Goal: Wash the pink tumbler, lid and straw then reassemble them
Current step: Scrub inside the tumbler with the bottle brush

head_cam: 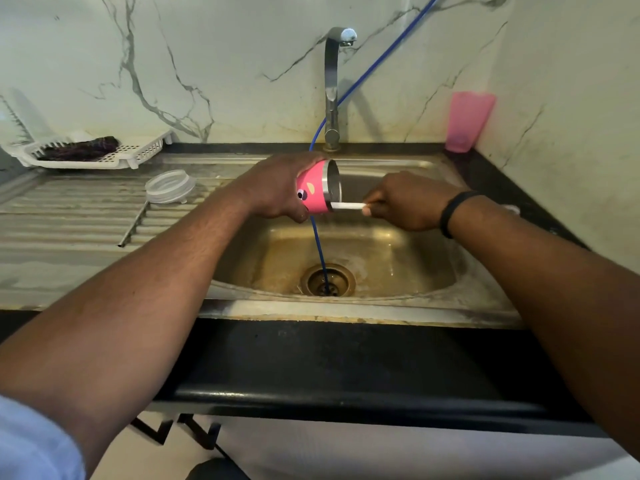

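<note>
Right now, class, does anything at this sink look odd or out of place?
Yes. A blue hose runs down the wall behind the tap and ends in the sink drain. The basin bottom is stained brown.

There are two hands, the left hand [277,188] and the right hand [408,202], one pink tumbler [313,197], one white stick [347,205] and one clear lid [169,186]. I count also one metal straw [133,221], one tap [333,88], one blue hose [381,60] and one sink [346,306]. Far away stand one pink cup [468,121] and one white basket [100,155].

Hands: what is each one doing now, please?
Left hand: grips the pink tumbler.
Right hand: pinches a white stick-like thing at the tumbler's mouth.
</note>
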